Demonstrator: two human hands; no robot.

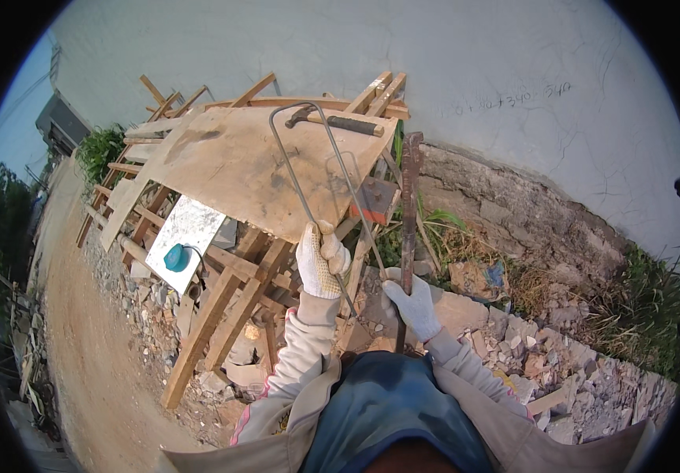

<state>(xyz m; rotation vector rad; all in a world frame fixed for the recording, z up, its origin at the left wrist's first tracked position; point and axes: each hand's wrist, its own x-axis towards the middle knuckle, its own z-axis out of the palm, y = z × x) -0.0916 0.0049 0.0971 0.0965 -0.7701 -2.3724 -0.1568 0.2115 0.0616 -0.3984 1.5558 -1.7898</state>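
My gloved left hand point(321, 258) is closed around one leg of a thin metal rod point(338, 150) bent into a long narrow U. The rod's bend points away from me, over the wooden board. Its other leg comes down to the fingers of my gloved right hand point(414, 306). That hand is closed around a rusty metal bar point(409, 197), which stands up past the board's right edge. Whether the right fingers also grip the rod's end, I cannot tell. A hammer point(340, 121) with a dark grip lies on the board near its far edge.
The stained plywood board point(237, 165) rests on timber framing point(226, 319). A teal round object point(176, 258) sits on a white panel point(190, 229) at the left. Rubble point(576, 394) covers the ground at right, below a grey wall point(497, 71). A dirt path point(88, 315) runs along the left.
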